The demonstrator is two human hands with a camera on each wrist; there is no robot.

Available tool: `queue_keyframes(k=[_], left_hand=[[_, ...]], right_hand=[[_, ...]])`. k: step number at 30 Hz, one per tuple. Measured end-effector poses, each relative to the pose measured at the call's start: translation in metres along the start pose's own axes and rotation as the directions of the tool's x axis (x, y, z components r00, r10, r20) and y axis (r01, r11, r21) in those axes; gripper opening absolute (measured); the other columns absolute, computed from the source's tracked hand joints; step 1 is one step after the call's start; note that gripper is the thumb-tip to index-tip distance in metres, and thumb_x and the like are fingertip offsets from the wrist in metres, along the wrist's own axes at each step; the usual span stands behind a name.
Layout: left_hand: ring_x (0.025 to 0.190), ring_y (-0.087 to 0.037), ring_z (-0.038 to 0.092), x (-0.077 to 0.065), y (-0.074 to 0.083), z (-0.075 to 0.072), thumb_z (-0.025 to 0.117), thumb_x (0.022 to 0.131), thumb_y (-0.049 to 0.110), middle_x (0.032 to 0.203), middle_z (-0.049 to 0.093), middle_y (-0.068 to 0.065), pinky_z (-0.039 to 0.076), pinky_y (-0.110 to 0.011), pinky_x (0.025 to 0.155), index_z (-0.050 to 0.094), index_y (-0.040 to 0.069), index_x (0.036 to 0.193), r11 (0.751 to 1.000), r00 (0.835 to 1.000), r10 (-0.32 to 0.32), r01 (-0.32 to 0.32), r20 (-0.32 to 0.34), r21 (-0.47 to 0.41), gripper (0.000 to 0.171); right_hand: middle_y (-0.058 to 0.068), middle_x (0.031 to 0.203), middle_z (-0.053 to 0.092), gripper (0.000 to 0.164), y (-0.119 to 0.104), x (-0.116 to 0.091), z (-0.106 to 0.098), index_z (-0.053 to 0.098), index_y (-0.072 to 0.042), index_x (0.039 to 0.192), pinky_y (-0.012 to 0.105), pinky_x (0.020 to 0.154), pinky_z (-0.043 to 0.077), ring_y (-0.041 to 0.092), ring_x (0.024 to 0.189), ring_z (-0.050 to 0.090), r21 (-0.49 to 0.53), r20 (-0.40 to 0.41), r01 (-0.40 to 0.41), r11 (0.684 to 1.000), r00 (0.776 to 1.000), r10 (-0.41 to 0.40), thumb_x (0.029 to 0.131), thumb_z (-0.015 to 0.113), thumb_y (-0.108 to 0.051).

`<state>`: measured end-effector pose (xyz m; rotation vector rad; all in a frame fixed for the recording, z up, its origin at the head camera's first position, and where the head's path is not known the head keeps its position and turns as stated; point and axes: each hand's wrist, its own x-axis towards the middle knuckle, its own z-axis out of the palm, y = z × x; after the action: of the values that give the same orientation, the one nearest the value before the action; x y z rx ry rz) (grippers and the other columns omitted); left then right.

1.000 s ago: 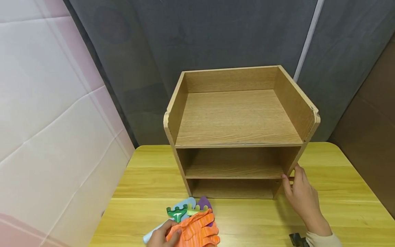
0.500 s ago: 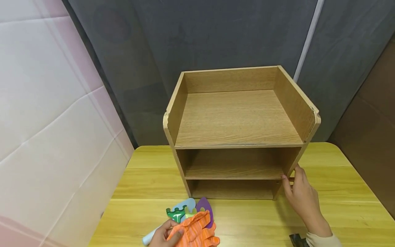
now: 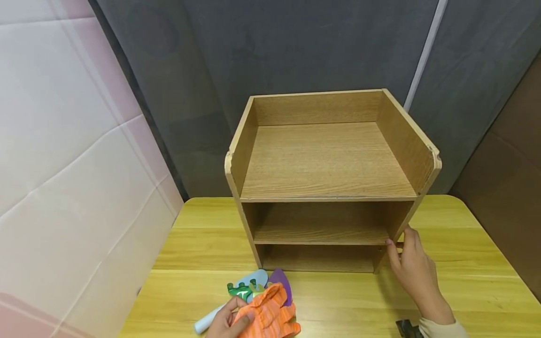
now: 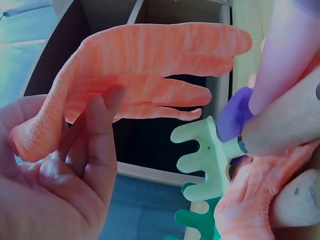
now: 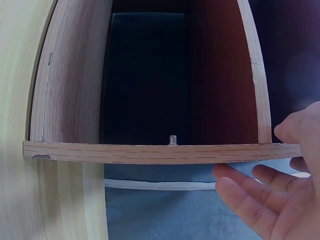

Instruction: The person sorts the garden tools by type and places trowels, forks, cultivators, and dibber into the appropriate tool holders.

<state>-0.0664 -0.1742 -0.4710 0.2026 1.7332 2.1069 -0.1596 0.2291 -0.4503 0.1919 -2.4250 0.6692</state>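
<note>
My left hand pinches an orange striped knit glove by its cuff at the lower middle of the head view. In the left wrist view the glove's fingers stretch rightward, and a second orange glove lies beside several tools. Among these are a pale green rake, a darker green rake and a purple pointed blade. With thumb and fingers on either side of its right panel, my right hand grips a wooden desktop shelf.
The shelf stands on a yellow wood-grain table, against a dark grey curtain. A light blue tool head and a pale blue handle lie left of the glove. Near my right sleeve is a small black object.
The glove in my left hand has shifted and bunched, its fingers drooping where they were spread, with more of the purple blade showing. My right hand stays on the shelf's side.
</note>
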Motion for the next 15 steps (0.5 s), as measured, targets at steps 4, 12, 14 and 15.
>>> queue_keyframes(k=[4,12,14,15], left_hand=[[0.073,-0.012,0.071,-0.0002,0.0005,0.0003,0.054,0.096,0.015,0.082,0.072,0.002,0.057,-0.025,0.065,0.043,-0.008,0.098,0.999,0.999,-0.031,0.032,-0.032,0.009,0.025],[0.081,-0.016,0.071,0.0006,0.0047,-0.0003,0.049,0.098,0.013,0.089,0.070,0.000,0.058,-0.029,0.070,0.046,0.004,0.098,0.999,1.000,-0.008,0.007,-0.030,-0.036,0.009],[0.082,-0.016,0.071,0.0008,0.0058,0.0007,0.049,0.098,0.013,0.091,0.069,0.000,0.058,-0.030,0.071,0.046,0.005,0.098,0.999,0.999,-0.005,0.003,-0.039,-0.042,0.009],[0.082,-0.017,0.071,0.0010,0.0060,0.0011,0.049,0.098,0.013,0.091,0.068,-0.001,0.058,-0.030,0.071,0.045,0.005,0.097,0.999,0.999,0.003,-0.005,-0.039,-0.052,0.009]], right_hand=[[0.028,0.112,0.052,0.045,-0.0009,0.0004,-0.0009,0.037,0.008,0.132,0.044,0.044,0.046,0.037,0.069,0.065,0.009,0.017,-0.015,1.000,1.000,0.015,0.095,0.056,-0.008],[0.029,0.114,0.051,0.044,-0.0007,-0.0005,-0.0010,0.038,0.009,0.131,0.045,0.045,0.047,0.039,0.069,0.065,0.017,0.032,-0.029,0.999,0.999,0.028,0.095,0.056,-0.009],[0.029,0.114,0.051,0.043,-0.0004,-0.0010,-0.0006,0.038,0.010,0.130,0.045,0.045,0.047,0.038,0.069,0.065,0.019,0.028,-0.023,1.000,0.999,0.023,0.095,0.056,-0.009],[0.029,0.113,0.051,0.043,-0.0003,-0.0012,-0.0004,0.038,0.010,0.130,0.044,0.045,0.048,0.038,0.069,0.066,0.020,0.027,-0.020,1.000,0.999,0.020,0.095,0.056,-0.008]])
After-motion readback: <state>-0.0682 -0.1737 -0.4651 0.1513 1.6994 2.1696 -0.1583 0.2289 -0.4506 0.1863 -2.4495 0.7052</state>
